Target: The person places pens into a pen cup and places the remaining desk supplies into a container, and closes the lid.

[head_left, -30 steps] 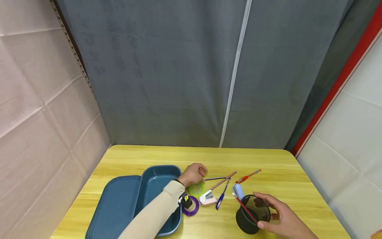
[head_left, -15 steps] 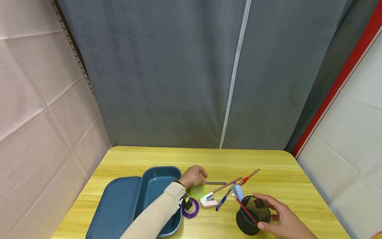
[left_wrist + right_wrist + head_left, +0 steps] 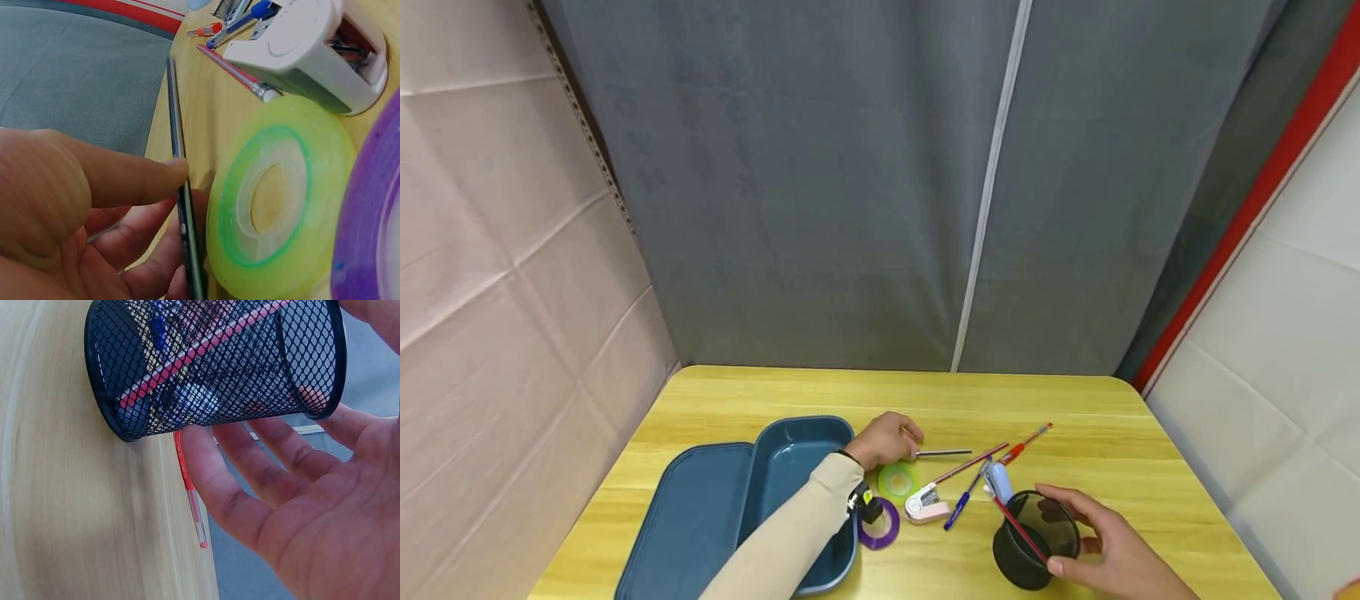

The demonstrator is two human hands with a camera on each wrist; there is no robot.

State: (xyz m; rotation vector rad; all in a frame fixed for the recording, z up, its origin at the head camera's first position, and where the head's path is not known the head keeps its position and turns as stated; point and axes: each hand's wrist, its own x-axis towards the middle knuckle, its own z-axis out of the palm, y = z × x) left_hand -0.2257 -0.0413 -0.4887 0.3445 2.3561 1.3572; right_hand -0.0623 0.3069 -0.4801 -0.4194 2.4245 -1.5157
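Observation:
My left hand (image 3: pixel 889 437) pinches a slim dark pencil (image 3: pixel 178 125) between thumb and fingers, low over the table beside the green tape roll (image 3: pixel 219 250). My right hand (image 3: pixel 1101 537) holds a black mesh pen cup (image 3: pixel 1022 571), thumb at the rim and fingers round its far side. Inside the cup leans a red pencil (image 3: pixel 206 347). Between the hands lie a small white and pink stapler (image 3: pixel 927 505), a pink pencil (image 3: pixel 970 464), a blue pen (image 3: pixel 958 510) and a red pen (image 3: pixel 1015 452). Close to the cup is a light blue object (image 3: pixel 997 482).
A blue open box (image 3: pixel 808 429) stands under my left forearm, with its flat blue lid (image 3: pixel 700 508) beside it to the left. A purple tape roll (image 3: pixel 880 533) lies next to the box. Grey curtain (image 3: pixel 820 208) hangs behind the wooden table (image 3: pixel 760 379).
The pink pencil's far end and the blue pen have shifted right, toward the red pen and light blue object. The left hand has moved only slightly with the dark pencil; the right hand stays put.

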